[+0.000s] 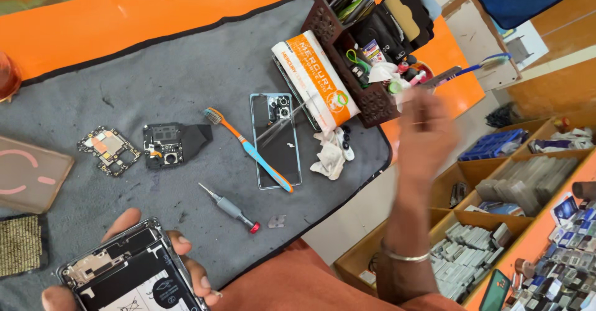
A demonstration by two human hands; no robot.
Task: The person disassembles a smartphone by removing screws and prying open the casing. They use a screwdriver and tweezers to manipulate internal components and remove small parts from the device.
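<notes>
Phone: opened handset (133, 274) with its back off sits at the bottom edge, held in the left hand (149, 249), thumb low on the near side and fingers (183, 244) wrapped round the far edge, so clamped on it.
Right hand: right hand (425, 131) is up in the air off the right end of the mat, motion-blurred, so I can't tell if the fingers are apart or together; a thin bangle (405, 256) rides the wrist.
Mat: grey mat (174, 69) covers most of the orange surface (112, 13).
Loose parts: green circuit board (109, 150) and black camera module piece (174, 143) lie side by side mid-mat.
Tools: small screwdriver (230, 208) with a red cap lies nearest the phone; orange-blue toothbrush (248, 149) lies across a glass back panel (276, 140).
Clutter: dark organiser box (366, 44) stuffed with tools stands between the panel and the right hand, with a crumpled tissue (329, 156) just below it.
</notes>
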